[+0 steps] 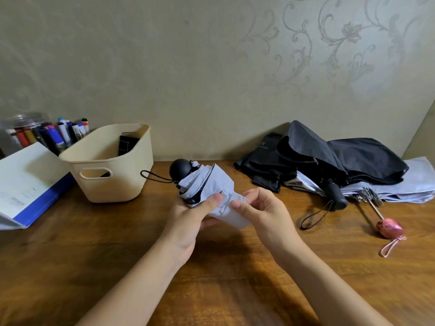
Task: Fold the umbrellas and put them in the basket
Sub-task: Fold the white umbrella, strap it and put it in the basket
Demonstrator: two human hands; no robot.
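Wood table (pixel 117 255): my left hand (pixel 188 222) grips lilac umbrella (pixel 211 182), right hand (pixel 263 210) pinches its flap (pixel 224 204); black pile (pixel 341 158) unfolded, basket (pixel 113 184) waits.

I am at a desk in what looks like a room of a home, perhaps a study corner. The grey-green wallpaper (pixel 329 43) behind it, embossed with pale scrolling leaves and flowers, is a domestic finish. The brown varnished wooden table (pixel 70 267) stands against that wall. At its left are a clear plastic jar (pixel 26 124), a cluster of coloured marker pens (pixel 63 132), a blue-edged folder of white printed papers (pixel 30 182) and a cream plastic basket with a cut-out handle (pixel 131 184). Household things lie about: the pale lilac folding umbrella (pixel 211 182) I hold and a heap of black fabric umbrellas (pixel 353 156) at the right.
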